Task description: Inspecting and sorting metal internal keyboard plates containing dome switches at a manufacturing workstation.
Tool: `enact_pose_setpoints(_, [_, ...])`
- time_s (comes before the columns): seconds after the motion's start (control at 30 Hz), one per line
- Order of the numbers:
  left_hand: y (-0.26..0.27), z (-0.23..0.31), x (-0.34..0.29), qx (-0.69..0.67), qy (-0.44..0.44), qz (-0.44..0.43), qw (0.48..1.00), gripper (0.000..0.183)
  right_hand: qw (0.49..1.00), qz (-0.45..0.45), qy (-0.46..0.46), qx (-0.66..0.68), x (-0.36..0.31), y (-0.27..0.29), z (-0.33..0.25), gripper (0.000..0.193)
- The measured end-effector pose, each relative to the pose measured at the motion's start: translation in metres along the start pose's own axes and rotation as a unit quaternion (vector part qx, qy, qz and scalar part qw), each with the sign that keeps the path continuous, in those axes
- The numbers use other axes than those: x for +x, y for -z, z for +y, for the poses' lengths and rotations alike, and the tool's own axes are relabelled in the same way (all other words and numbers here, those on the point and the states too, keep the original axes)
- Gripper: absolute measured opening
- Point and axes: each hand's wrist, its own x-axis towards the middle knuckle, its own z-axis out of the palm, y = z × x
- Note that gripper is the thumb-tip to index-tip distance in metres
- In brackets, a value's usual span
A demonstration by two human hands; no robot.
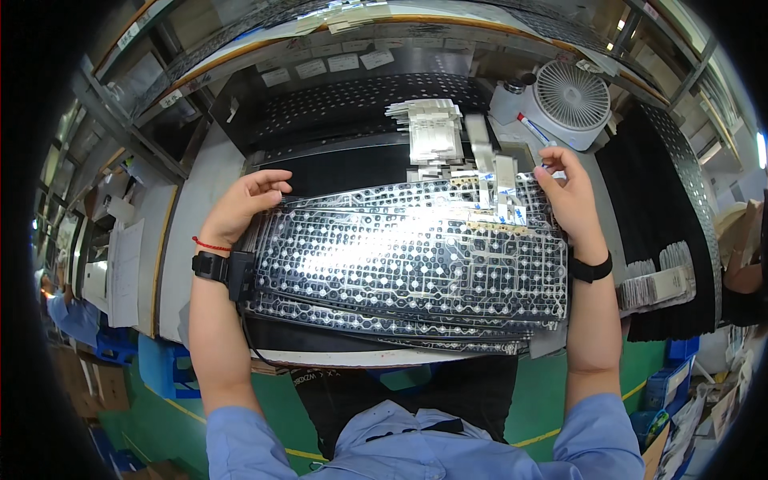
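Observation:
A stack of flexible keyboard circuit sheets (384, 264), patterned with pale round contacts and fine tracks, lies in front of me. My left hand (248, 204) is at the stack's far left corner, thumb and bent fingers slightly apart. At the far right corner, my right hand (570, 192) has its fingers curled, with a gap between thumb and forefinger. I see nothing gripped in either hand. Light connector tails (504, 180) with blue marks stick up from the sheets near my right hand. Glare whitens part of the top sheet.
Beyond the stack is a pile of pale strips (434, 132). A white fan (572, 96), a bottle (506, 102) and a red-capped marker (534, 128) are at the back right. More strips (660, 282) lie right. A shelf (352, 28) spans overhead.

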Motion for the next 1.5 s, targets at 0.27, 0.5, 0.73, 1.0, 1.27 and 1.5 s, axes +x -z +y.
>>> enact_pose_setpoints(0.27, [0.005, -0.008, 0.007, 0.0, 0.0, 0.03, 1.0, 0.034, 0.938, -0.305, -0.127, -0.104, -0.001, 0.022, -0.015, 0.028])
enact_pose_setpoints(0.5, [0.005, -0.009, 0.007, -0.019, 0.005, 0.036, 0.999, 0.03, 0.886, -0.431, -0.17, 0.018, -0.001, 0.034, -0.023, 0.032])
enact_pose_setpoints(0.73, [0.003, -0.007, 0.009, -0.023, 0.003, 0.036, 0.999, 0.031, 0.889, -0.449, -0.088, 0.012, -0.002, 0.038, -0.02, 0.031])
enact_pose_setpoints(1.0, [0.005, -0.007, 0.007, -0.038, 0.001, 0.034, 0.999, 0.031, 0.93, -0.306, -0.156, 0.128, -0.007, 0.026, -0.025, 0.012])
enact_pose_setpoints(1.27, [0.0, -0.005, 0.004, -0.042, -0.018, 0.026, 0.999, 0.033, 0.978, -0.13, -0.099, 0.13, 0.0, 0.021, -0.012, 0.013])
enact_pose_setpoints(1.5, [0.003, -0.005, 0.004, -0.051, -0.004, 0.054, 0.997, 0.029, 0.941, -0.275, -0.133, 0.149, -0.001, 0.03, -0.012, 0.07])
